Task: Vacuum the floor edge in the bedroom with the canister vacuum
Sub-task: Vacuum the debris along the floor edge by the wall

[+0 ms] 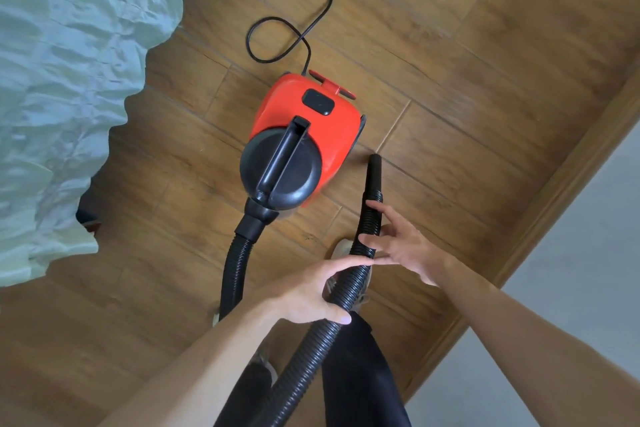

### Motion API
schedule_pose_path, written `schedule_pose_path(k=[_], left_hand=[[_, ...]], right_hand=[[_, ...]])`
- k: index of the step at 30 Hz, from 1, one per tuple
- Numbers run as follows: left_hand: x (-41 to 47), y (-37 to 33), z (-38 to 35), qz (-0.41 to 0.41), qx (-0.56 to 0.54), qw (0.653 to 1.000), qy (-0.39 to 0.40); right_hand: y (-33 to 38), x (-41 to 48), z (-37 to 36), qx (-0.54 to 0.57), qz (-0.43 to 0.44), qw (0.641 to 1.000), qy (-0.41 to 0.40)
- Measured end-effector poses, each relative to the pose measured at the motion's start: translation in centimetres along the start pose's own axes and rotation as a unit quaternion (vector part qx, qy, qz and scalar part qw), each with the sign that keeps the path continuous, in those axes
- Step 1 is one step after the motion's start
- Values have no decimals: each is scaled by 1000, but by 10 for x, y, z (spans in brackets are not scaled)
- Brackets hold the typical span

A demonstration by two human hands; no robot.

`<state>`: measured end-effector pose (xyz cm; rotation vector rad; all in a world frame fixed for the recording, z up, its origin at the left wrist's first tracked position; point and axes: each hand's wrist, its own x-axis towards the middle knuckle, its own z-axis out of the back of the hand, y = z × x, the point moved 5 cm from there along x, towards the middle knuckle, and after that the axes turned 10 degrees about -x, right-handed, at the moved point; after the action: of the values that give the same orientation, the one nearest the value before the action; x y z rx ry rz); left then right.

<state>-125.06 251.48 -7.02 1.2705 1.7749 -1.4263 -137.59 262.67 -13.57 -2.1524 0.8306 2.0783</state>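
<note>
Grips the black ribbed hose (313,354) in the curled left hand (308,295), resting the spread, straight fingers of the right hand (398,246) against it nearer the nozzle (374,170). Stands over the red canister vacuum (308,128), set on the wood floor (450,45) between bed cover (69,62) and baseboard (554,184). Cannot read anything on its black top panel (318,101).

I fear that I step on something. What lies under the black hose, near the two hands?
Under the hose a light shoe stands on the wooden floor. The hose and the left hand cover most of it.
</note>
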Motion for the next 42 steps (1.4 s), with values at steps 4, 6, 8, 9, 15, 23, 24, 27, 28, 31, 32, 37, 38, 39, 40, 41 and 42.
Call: schedule_pose_path(k=[4, 6, 8, 9, 15, 23, 24, 27, 28, 31, 32, 37, 38, 39, 40, 41, 42], left_hand=[[-2, -3, -5, 7, -10, 1000, 1], [-1, -2, -7, 8, -13, 1000, 3], [0, -1, -7, 14, -9, 1000, 2], [0, 0, -7, 22, -5, 1000, 5], [-2, 7, -15, 54, -16, 998, 31], [-11, 27, -34, 55, -17, 997, 47], [-12, 31, -36, 55, -16, 997, 49], [-15, 41, -43, 43, -4, 998, 42], [-17, 45, -46, 39, 2, 999, 35], [-21, 58, -53, 31, 20, 999, 19], [-22, 64, -56, 27, 25, 999, 16], [-18, 89, -65, 21, 48, 999, 14], [-16, 93, -67, 19, 47, 999, 16], [-13, 98, -69, 19, 48, 999, 16], [-9, 103, -71, 20, 51, 998, 16], [-4, 108, -73, 22, 54, 998, 15], [1, 113, -75, 23, 59, 998, 15]], right_hand=[[-2, -3, 0, 33, -6, 999, -2], [-4, -3, 0, 42, -5, 999, -7], [-7, -3, 0, 56, -5, 998, -8], [-8, -2, 0, 61, -4, 998, -9], [-11, -2, 0, 72, 20, 996, -43], [-32, -13, -12, 113, 40, 991, -59], [-37, -16, -15, 121, 43, 990, -58], [-50, -21, -23, 130, 48, 988, -63], [-53, -22, -26, 130, 51, 988, -64], [-63, -26, -37, 128, 61, 988, -67], [-66, -27, -41, 121, 65, 988, -68], [-82, -24, -62, 85, 73, 990, -85], [-84, -23, -64, 83, 73, 990, -87], [-87, -20, -67, 83, 73, 990, -88], [-91, -17, -69, 83, 71, 990, -85], [-96, -13, -70, 84, 68, 991, -80], [-101, -9, -71, 81, 66, 992, -76]])
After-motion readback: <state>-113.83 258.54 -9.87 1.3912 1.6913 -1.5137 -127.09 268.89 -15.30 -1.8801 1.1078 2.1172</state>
